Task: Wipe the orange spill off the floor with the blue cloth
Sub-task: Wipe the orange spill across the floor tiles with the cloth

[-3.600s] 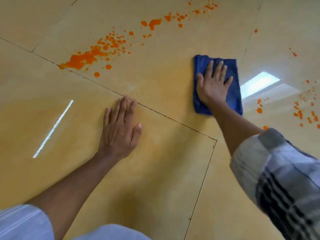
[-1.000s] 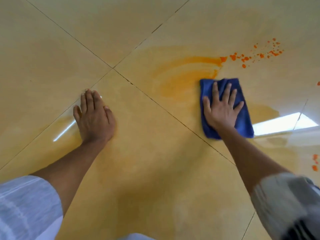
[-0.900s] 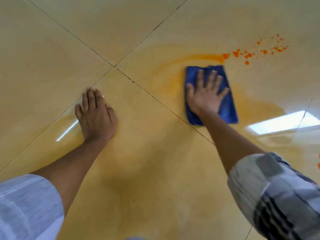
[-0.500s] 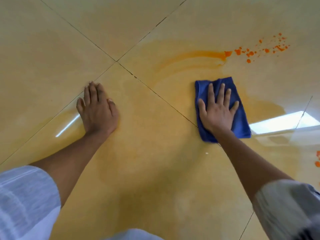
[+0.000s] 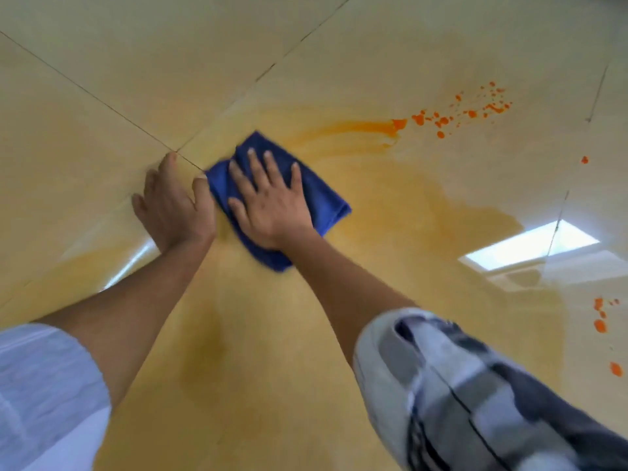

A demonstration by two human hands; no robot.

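Folded blue cloth (image 5: 319, 195) under flat, spread right hand (image 5: 272, 205); left hand (image 5: 173, 205) flat on tile floor (image 5: 102, 130), orange spill (image 5: 445, 119) beyond.

The glossy yellow tiled floor (image 5: 339, 45) carries a folded blue cloth (image 5: 323, 198) near its middle. A smeared orange spill (image 5: 356, 127) runs right from the cloth to scattered orange drops (image 5: 441, 120); more drops lie at the right edge.

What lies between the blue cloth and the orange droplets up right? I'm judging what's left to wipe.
In the head view, a smeared orange streak on the floor spans from blue cloth to orange droplets.
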